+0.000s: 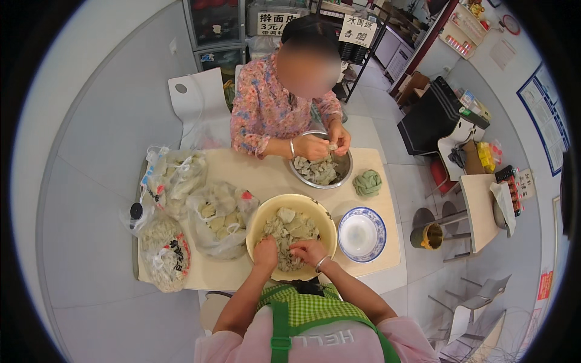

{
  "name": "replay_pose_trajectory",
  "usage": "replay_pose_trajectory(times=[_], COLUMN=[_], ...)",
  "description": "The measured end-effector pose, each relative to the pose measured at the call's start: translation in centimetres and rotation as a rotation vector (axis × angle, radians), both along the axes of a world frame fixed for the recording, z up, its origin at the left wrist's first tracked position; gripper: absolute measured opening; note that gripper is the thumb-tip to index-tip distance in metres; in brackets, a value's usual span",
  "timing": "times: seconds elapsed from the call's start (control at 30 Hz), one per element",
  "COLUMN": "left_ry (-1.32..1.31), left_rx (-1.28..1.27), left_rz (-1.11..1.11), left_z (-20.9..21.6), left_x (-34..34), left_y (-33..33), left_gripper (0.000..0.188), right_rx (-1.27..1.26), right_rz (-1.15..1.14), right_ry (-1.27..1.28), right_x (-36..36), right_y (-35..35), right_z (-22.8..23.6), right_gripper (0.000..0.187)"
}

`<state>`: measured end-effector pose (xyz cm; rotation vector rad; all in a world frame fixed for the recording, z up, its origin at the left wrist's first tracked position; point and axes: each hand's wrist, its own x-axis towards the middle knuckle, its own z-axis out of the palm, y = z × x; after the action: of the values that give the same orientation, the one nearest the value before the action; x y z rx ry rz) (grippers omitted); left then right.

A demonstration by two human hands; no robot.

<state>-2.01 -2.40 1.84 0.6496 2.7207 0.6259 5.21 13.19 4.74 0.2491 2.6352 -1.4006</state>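
A large cream-yellow basin stands at the table's near edge, half filled with torn, grey-green, spongy-looking food pieces. Inside its left rim my left hand is closed, and its fingers hide whatever is in them. On the other side my right hand, with a bracelet at the wrist, reaches over the rim. Its thumb and fingers are pinched together low among the pieces; what they grip is too small to name. A white bowl with a blue patterned rim sits just right of the basin.
Across the table, a person in a floral top works with both hands over a steel bowl of similar pieces. A crumpled green cloth lies beside it. Several filled plastic bags crowd the left side.
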Motion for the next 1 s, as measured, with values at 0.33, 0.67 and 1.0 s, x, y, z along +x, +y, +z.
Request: replay_pose_trajectory(times=[0.33,0.67,1.0], left_ry=[-0.108,-0.059,-0.368], left_rx=[0.487,0.427,0.764], left_rz=[0.092,-0.1,0.115], left_z=[1.7,3.8,-0.6], left_x=[1.9,3.4,2.8], left_y=[0.2,1.2,0.3], left_gripper=[0.02,0.022,0.021], right_rx=[-0.322,-0.214,0.006], right_rz=[-0.143,-0.29,-0.012], right_ry=[0.072,0.017,0.015], right_x=[-0.5,-0.7,0.1], right_y=[-1.6,-0.7,-1.1], right_z=[-2.3,0.7,1.5], right_gripper=[0.021,0.012,0.016])
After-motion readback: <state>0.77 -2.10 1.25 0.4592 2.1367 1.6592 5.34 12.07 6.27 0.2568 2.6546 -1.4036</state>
